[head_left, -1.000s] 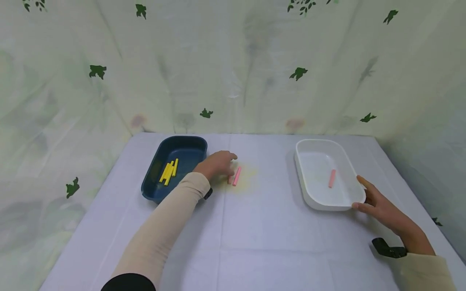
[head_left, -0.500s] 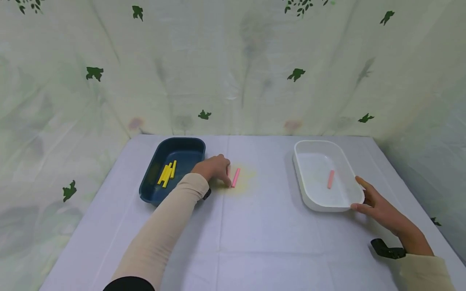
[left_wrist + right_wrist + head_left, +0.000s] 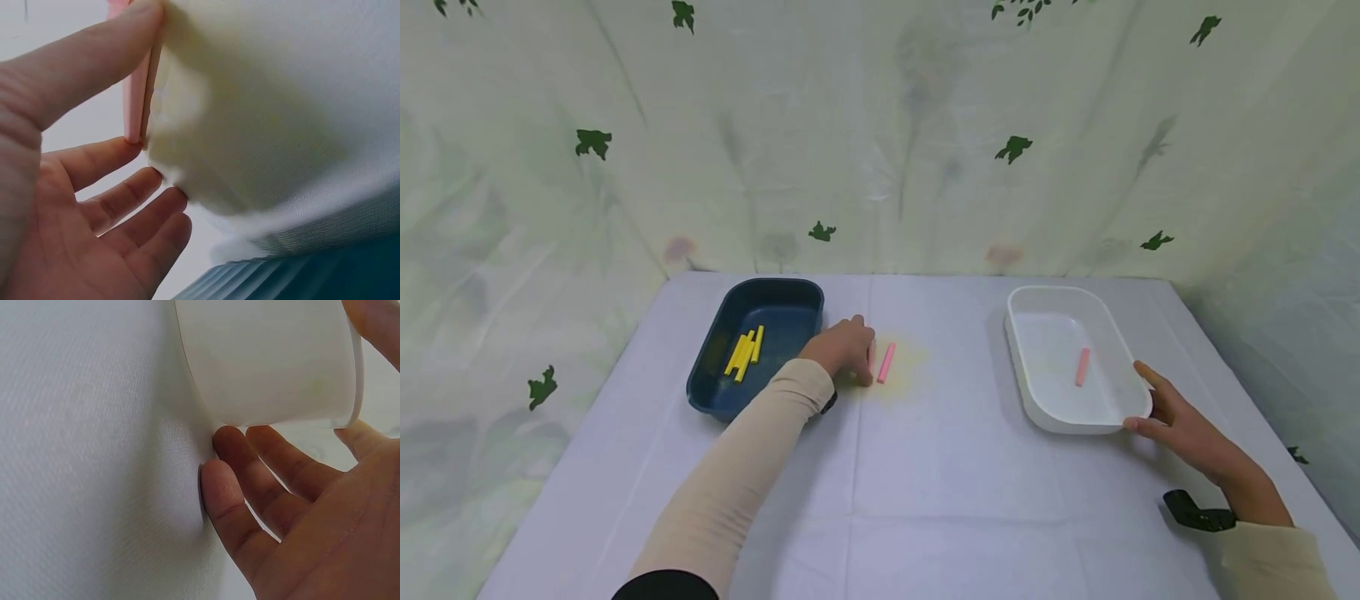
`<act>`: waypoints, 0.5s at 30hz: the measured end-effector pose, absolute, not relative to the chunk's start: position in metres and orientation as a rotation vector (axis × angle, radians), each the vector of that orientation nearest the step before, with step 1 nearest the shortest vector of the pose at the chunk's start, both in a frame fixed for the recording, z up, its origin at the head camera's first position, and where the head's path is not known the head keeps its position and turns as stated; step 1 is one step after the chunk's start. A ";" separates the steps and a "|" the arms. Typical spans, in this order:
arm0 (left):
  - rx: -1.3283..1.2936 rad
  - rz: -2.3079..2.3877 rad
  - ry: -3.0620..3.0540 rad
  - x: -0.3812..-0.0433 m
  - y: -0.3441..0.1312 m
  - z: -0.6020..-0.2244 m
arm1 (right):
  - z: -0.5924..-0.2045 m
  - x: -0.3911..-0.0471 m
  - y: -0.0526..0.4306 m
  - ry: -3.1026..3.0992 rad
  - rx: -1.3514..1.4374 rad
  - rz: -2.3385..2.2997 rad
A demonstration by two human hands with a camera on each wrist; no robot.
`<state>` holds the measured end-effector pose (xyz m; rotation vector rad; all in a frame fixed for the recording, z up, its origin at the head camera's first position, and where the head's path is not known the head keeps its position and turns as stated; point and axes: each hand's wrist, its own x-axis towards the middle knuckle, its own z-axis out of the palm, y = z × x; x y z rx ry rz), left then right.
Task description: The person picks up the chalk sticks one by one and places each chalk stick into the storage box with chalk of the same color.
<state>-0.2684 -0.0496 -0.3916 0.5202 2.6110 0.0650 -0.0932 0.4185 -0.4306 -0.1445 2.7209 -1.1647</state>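
My left hand [image 3: 842, 348] is down on the cloth beside the blue tray [image 3: 793, 321]. It pinches a pink chalk stick [image 3: 132, 106] lengthwise between thumb and forefinger, the other fingers loosely bent. Just to its right lies a second pink chalk stick [image 3: 887, 362]. Several yellow chalk sticks [image 3: 745, 357] are grouped inside the blue tray. At the right, my right hand [image 3: 1187, 427] holds the near right corner of a white tray [image 3: 1052, 325], thumb on the near rim and fingertips against the side wall. One pink chalk stick [image 3: 1082, 367] lies in that tray.
A white cloth [image 3: 955, 483] covers the table, with a yellowish dusty stain [image 3: 913, 358] around the loose chalk. Behind the table's far edge hangs a pale curtain [image 3: 880, 150] with green leaf shapes. A wrist camera [image 3: 1198, 510] sits on the right wrist.
My left hand has come down from above the loose pink chalk, and its thumb and forefinger have closed on the left stick. The right hand and both trays stay in place.
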 end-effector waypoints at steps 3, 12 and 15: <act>0.522 0.057 2.616 -0.269 -0.049 -0.391 | -0.429 -0.093 0.418 2.708 -0.130 -1.170; 0.500 0.182 2.598 -0.278 -0.053 -0.388 | -0.430 -0.093 0.419 2.696 -0.116 -1.172; 0.442 0.302 2.593 -0.282 -0.055 -0.385 | -0.430 -0.093 0.419 2.706 -0.119 -1.164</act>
